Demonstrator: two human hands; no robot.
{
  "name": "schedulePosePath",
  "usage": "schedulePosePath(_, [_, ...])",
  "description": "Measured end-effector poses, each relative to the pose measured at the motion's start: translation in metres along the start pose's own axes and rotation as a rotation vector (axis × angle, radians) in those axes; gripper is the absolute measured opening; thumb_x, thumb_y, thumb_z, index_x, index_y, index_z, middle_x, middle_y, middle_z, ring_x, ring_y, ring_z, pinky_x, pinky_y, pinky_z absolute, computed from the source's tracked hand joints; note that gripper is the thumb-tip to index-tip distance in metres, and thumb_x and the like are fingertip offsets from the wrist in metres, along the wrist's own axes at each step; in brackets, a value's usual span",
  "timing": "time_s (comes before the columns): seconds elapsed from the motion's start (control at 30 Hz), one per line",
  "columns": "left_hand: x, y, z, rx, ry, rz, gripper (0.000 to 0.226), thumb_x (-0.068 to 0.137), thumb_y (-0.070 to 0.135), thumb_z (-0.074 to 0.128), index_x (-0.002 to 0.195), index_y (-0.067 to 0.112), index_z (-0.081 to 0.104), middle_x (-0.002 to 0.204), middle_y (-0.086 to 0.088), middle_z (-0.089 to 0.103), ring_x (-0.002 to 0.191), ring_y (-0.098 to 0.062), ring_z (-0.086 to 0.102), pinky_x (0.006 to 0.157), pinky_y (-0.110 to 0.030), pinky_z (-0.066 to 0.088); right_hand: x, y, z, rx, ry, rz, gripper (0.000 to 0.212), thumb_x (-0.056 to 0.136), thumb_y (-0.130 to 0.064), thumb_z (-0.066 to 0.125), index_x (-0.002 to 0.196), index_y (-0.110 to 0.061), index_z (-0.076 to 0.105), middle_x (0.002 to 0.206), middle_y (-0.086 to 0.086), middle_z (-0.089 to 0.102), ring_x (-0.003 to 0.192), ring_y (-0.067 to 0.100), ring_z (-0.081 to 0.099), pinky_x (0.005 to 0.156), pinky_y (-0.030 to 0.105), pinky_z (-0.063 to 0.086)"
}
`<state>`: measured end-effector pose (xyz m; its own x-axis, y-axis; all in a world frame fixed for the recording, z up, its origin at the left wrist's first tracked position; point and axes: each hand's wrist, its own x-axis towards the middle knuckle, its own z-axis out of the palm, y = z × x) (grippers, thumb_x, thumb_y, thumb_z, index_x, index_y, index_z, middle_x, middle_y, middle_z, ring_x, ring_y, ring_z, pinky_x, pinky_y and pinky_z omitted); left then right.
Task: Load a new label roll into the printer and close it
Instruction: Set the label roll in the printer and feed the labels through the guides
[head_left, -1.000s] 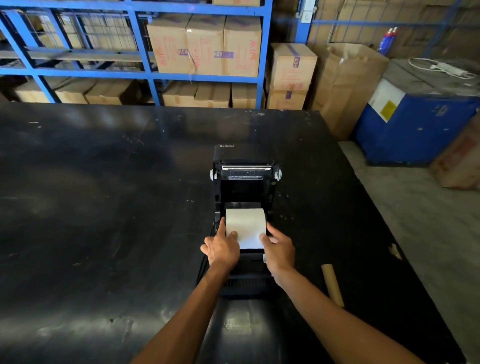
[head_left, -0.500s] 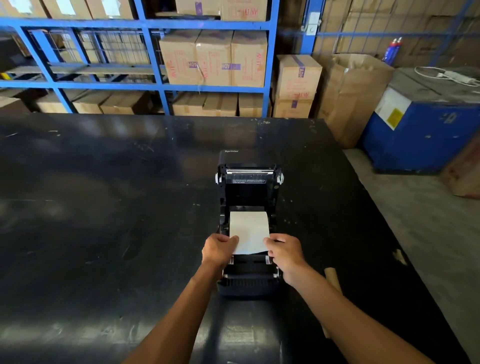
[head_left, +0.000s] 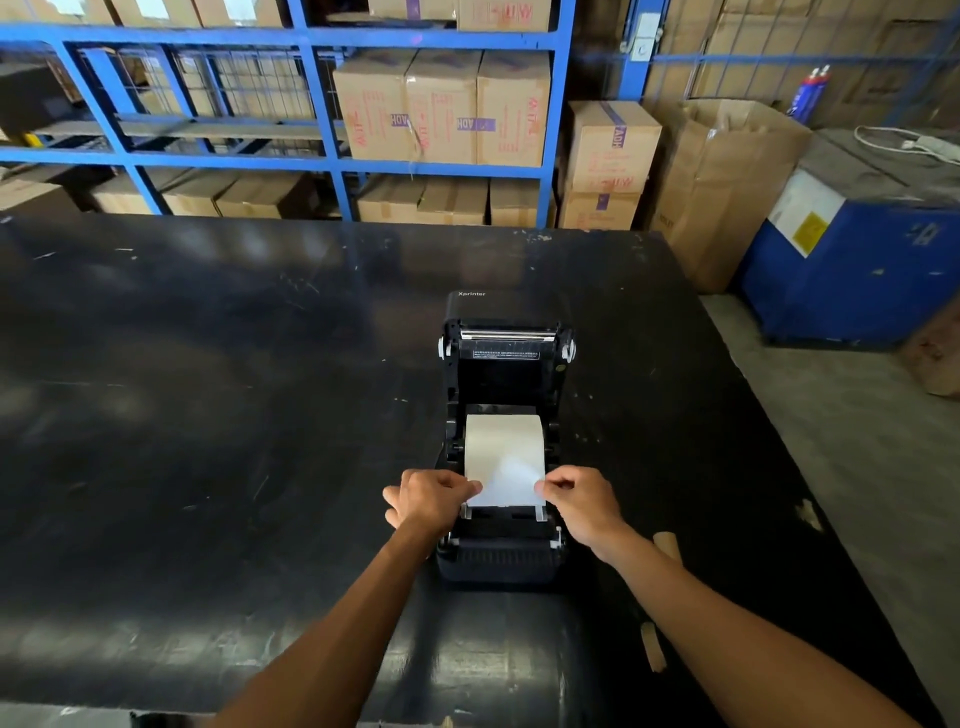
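Both hands held a pinch grip on the free end of the label roll (head_left: 504, 457): the left hand (head_left: 428, 501) had thumb and fingers closed on the paper's left edge, and the right hand (head_left: 582, 501) was closed the same way on its right edge, the leading strip drawn flat toward the person. In the head view, the only one, the roll sat in the bay of the printer (head_left: 501, 564), which stood on the black bench (head_left: 208, 415) with its lid (head_left: 506, 338) swung up and back, print head bar showing. The strip's front edge lay at the two pale paper guides just ahead of the roll. The step in hand looked like feeding the leader through the guides toward the front slot; the roll was seated, the lid not yet closed. The next move would likely call for keeping the strip square and taut between the guides, letting go, then reaching back to bring the lid down. A bare cardboard core (head_left: 667, 545) lay on the bench beside the right forearm.
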<state>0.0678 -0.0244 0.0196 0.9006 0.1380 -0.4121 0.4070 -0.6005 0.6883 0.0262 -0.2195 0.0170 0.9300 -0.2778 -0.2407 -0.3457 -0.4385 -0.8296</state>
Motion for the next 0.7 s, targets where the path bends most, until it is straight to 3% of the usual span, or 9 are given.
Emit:
schedulePosePath(0.1, [-0.003, 0.001, 0.006, 0.092, 0.063, 0.031, 0.015, 0.078, 0.054, 0.077, 0.078, 0.038, 0.077, 0.144, 0.011, 0.047, 0.129, -0.026, 0.026, 0.104, -0.042, 0.032, 0.001, 0.005, 0.008, 0.004, 0.093, -0.012, 0.009, 0.085, -0.015, 0.069, 0.088, -0.011, 0.076, 0.082, 0.001, 0.071, 0.081, 0.017, 0.064, 0.064, 0.021, 0.044])
schedulePosePath(0.2, [-0.001, -0.002, 0.007, 0.051, 0.07, 0.069, 0.013, 0.078, 0.052, 0.079, 0.071, 0.043, 0.071, 0.16, 0.016, 0.03, 0.143, -0.027, 0.015, 0.109, -0.046, 0.026, 0.002, 0.008, 0.013, -0.001, 0.125, -0.026, 0.01, 0.084, -0.016, 0.069, 0.09, -0.011, 0.077, 0.087, 0.004, 0.071, 0.084, 0.019, 0.064, 0.072, 0.026, 0.048])
schedulePosePath(0.27, [-0.001, -0.006, 0.007, 0.025, 0.067, 0.101, 0.015, 0.077, 0.05, 0.079, 0.068, 0.046, 0.069, 0.163, 0.017, 0.027, 0.146, -0.027, 0.012, 0.111, -0.049, 0.025, 0.002, 0.011, 0.015, -0.013, 0.144, -0.033, 0.011, 0.084, -0.017, 0.07, 0.091, -0.013, 0.077, 0.091, 0.007, 0.071, 0.086, 0.02, 0.064, 0.077, 0.029, 0.05])
schedulePosePath(0.43, [-0.002, -0.013, 0.01, -0.074, 0.127, 0.192, 0.011, 0.074, 0.048, 0.083, 0.071, 0.043, 0.073, 0.161, 0.021, 0.03, 0.147, -0.022, 0.012, 0.111, -0.047, 0.021, 0.0, 0.016, 0.021, 0.063, 0.216, -0.046, 0.007, 0.082, -0.018, 0.072, 0.087, -0.016, 0.077, 0.089, 0.006, 0.068, 0.081, 0.015, 0.061, 0.071, 0.021, 0.045])
schedulePosePath(0.6, [-0.001, -0.018, 0.011, -0.069, 0.145, 0.233, 0.01, 0.074, 0.049, 0.082, 0.073, 0.041, 0.076, 0.162, 0.022, 0.027, 0.148, -0.021, 0.01, 0.111, -0.048, 0.021, 0.0, 0.018, 0.023, 0.063, 0.235, -0.062, 0.008, 0.082, -0.018, 0.073, 0.089, -0.015, 0.077, 0.087, 0.006, 0.066, 0.08, 0.017, 0.061, 0.075, 0.029, 0.05])
schedulePosePath(0.7, [-0.001, -0.018, 0.011, -0.064, 0.125, 0.202, 0.014, 0.073, 0.05, 0.083, 0.068, 0.045, 0.071, 0.163, 0.021, 0.025, 0.149, -0.022, 0.008, 0.111, -0.049, 0.021, 0.002, 0.02, 0.022, 0.032, 0.22, -0.048, 0.008, 0.083, -0.02, 0.073, 0.089, -0.017, 0.077, 0.09, 0.006, 0.064, 0.079, 0.015, 0.059, 0.07, 0.022, 0.046])
